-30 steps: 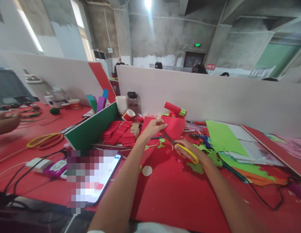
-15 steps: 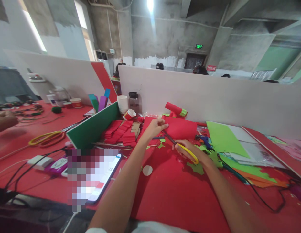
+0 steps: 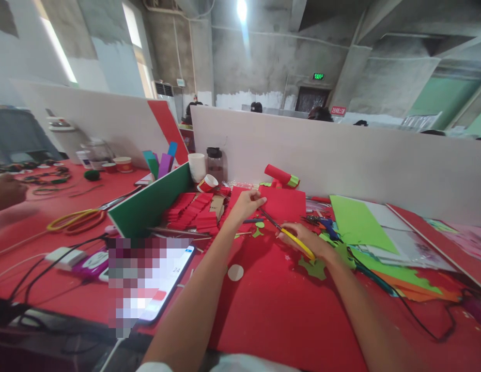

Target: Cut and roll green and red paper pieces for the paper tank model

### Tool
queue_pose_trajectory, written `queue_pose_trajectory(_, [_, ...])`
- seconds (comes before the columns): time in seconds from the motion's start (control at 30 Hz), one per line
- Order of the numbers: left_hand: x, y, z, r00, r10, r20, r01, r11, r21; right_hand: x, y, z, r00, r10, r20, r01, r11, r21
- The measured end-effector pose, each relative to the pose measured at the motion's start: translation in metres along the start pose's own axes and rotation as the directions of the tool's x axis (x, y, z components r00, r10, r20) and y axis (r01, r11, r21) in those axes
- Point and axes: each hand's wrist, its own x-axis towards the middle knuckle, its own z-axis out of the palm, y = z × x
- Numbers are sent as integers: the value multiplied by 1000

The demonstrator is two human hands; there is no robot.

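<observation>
My left hand point(image 3: 248, 202) pinches the left part of a red paper sheet point(image 3: 285, 200), holding it up over the table. In my right hand point(image 3: 302, 238) is a pair of scissors with yellow handles point(image 3: 299, 244). Their blades point up and left, with the tips close by my left fingers at the lower edge of the sheet. Whether the blades grip the paper cannot be made out. Below the hands lie green paper scraps point(image 3: 258, 230) and a white paper disc point(image 3: 235, 272). Under my right wrist is a larger green offcut point(image 3: 313, 267).
Stacked red paper pieces point(image 3: 197, 209) lie left of my hands, before a green divider board point(image 3: 151, 199). A phone point(image 3: 168, 284) sits near the front edge. Green sheets point(image 3: 360, 222) are piled at right. Another person's hand point(image 3: 8, 194) is at far left.
The red sheet's right side has shifted a little, and its outline looks narrower and squarer. The scissors in my right hand have turned slightly, the handles appearing closer together. My left hand stays nearly in place.
</observation>
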Motion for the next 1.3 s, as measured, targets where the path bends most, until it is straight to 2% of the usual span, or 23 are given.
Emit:
queue_pose_trajectory(0.13, [-1,2,-1,999,-9,-30,9,1000,-25,-1,-2,-5,1000,3,12,-3,1000,-16])
queue_pose_trajectory(0.33, [1,-2,0,997,-28,-75,23,997,-68,-4,-2,-7,996,58,64,-67,987,149])
queue_pose_trajectory(0.57, [3,-5,3,998,-29,-48,16,969,-246,-5,-5,-5,997,58,44,-67,965,253])
queue_pose_trajectory(0.8, [6,-12,5,998,-56,-39,42,955,-292,-7,-9,-8,993,113,-28,-103,967,233])
queue_pose_trajectory(0.97, [5,-12,6,993,-34,-116,-4,951,-309,-8,-10,-8,996,84,-31,-75,971,227])
queue_pose_trajectory(1.17, [4,-10,7,994,-11,-109,-24,951,-308,-12,-13,-7,998,0,57,-18,949,314])
queue_pose_trajectory(1.3, [5,-10,7,993,-9,-122,-28,956,-292,-13,-11,-6,998,-27,62,3,934,358])
